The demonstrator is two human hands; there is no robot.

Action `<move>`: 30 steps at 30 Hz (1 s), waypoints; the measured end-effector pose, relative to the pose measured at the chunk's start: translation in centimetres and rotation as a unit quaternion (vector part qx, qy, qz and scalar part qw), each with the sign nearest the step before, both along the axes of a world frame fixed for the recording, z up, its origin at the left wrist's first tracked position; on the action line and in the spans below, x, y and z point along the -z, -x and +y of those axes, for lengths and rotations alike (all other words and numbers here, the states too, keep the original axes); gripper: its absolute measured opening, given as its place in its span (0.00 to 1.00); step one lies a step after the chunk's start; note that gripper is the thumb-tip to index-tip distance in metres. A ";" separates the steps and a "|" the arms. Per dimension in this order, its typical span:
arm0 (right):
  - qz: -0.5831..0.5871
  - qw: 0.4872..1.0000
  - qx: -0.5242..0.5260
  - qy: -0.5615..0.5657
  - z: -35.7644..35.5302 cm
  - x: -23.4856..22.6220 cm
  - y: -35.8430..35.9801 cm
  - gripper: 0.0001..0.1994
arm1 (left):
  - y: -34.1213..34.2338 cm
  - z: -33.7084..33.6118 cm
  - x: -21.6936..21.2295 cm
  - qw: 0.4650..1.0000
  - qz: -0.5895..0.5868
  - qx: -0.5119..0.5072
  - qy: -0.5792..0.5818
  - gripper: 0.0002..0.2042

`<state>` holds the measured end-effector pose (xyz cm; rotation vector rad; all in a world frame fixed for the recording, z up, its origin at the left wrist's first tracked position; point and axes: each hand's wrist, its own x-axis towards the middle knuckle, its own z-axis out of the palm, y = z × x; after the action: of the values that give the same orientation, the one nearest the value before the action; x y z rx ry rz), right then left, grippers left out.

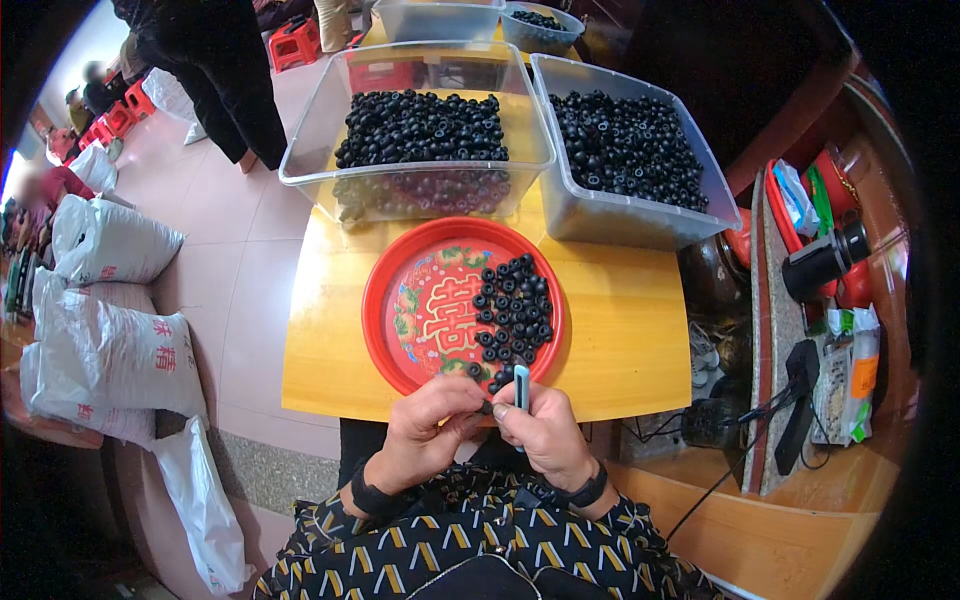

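Observation:
A round red tray (420, 290) with a gold and green pattern lies on a small yellow wooden table (620, 330). Several small black ring-shaped parts (512, 310) are heaped on the tray's right side. My left hand (425, 425) pinches one small black ring (486, 407) at the table's near edge. My right hand (545, 430) holds a short light-blue rod (521, 384) upright, right next to that ring. Both hands touch each other just below the tray's front rim.
Two clear plastic bins (310, 150) (700, 200) of the same black rings stand behind the tray, with more bins (440, 18) farther back. White sacks (110, 340) lie on the floor at left. A person in dark clothes (220, 70) stands beyond. A cluttered shelf (830, 300) is at right.

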<state>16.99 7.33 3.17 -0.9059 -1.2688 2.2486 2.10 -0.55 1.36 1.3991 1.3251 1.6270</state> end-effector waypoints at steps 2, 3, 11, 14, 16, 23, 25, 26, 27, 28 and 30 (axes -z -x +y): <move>-0.021 1.000 0.010 0.013 -0.1 -0.1 0.3 0.03 | 0.1 0.1 0.5 0.997 0.060 -0.002 -0.039 0.11; -0.021 1.000 0.010 0.012 -0.1 0.1 0.3 0.03 | 0.2 0.1 0.6 0.997 0.060 -0.003 -0.039 0.11; -0.026 0.999 0.033 -0.024 0.7 0.8 -0.5 0.03 | -0.1 -0.4 0.9 0.914 -0.373 0.028 0.154 0.11; -0.065 0.983 0.030 -0.167 0.9 0.2 -0.9 0.04 | 1.0 0.1 0.7 0.813 -0.561 0.096 0.119 0.09; -0.098 0.974 0.021 -0.202 0.6 -0.7 -0.8 0.08 | 1.4 0.2 1.3 0.782 -0.604 0.117 0.103 0.09; -0.128 0.889 0.034 -0.439 0.3 -0.6 -0.2 0.12 | 1.7 0.2 1.8 0.721 -0.665 0.162 0.105 0.08; -0.119 0.913 0.015 -0.391 0.4 -0.9 0.4 0.13 | 1.6 0.2 1.8 0.727 -0.657 0.163 0.110 0.08; -0.120 0.912 0.016 -0.391 0.5 -1.2 0.8 0.13 | 1.6 0.2 1.8 0.734 -0.649 0.164 0.114 0.08; -0.097 0.929 0.003 -0.358 0.6 -1.4 1.2 0.13 | 1.6 0.2 1.7 0.733 -0.649 0.165 0.115 0.08; -0.073 0.943 -0.009 -0.324 0.7 -1.4 1.5 0.13 | 1.5 0.3 1.5 0.738 -0.641 0.169 0.125 0.08; -0.034 0.960 -0.015 -0.279 0.8 -0.8 1.8 0.11 | 1.4 0.4 1.1 0.742 -0.633 0.174 0.136 0.08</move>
<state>15.15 8.14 3.98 -0.7490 -1.8243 1.7314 0.68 -0.14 0.23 0.1070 0.3749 1.4792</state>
